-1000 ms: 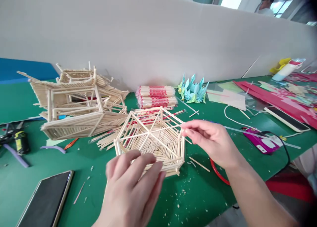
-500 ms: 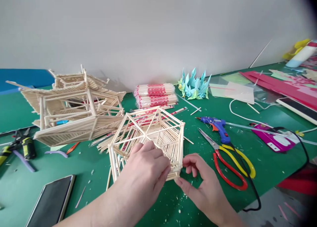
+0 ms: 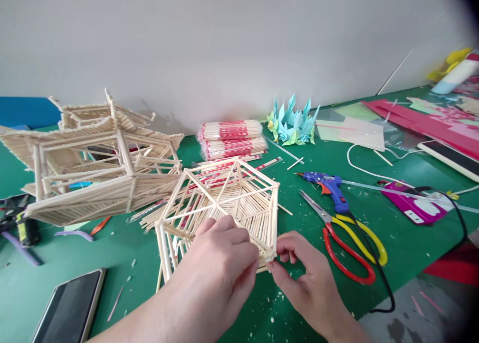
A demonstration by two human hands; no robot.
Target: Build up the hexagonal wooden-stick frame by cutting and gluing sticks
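A hexagonal frame of thin wooden sticks (image 3: 224, 198) stands tilted on the green table (image 3: 123, 253) in front of me. My left hand (image 3: 220, 263) grips its near edge, fingers curled over the sticks. My right hand (image 3: 303, 278) pinches the frame's near right corner from below, fingers closed on it. A larger pagoda-like stick model (image 3: 93, 168) stands to the left behind the frame.
Packs of wrapped chopsticks (image 3: 230, 138) and loose sticks lie behind the frame. Red and yellow scissors (image 3: 348, 243), a blue glue gun (image 3: 331, 185) and its black cord lie right. A phone (image 3: 69, 308) lies near left, pliers (image 3: 20, 223) far left. Paper cranes (image 3: 292, 126) sit by the white wall.
My right hand came down from the frame's far right side to its near right corner. My left hand closed on the near edge and the frame tipped up on its left side.
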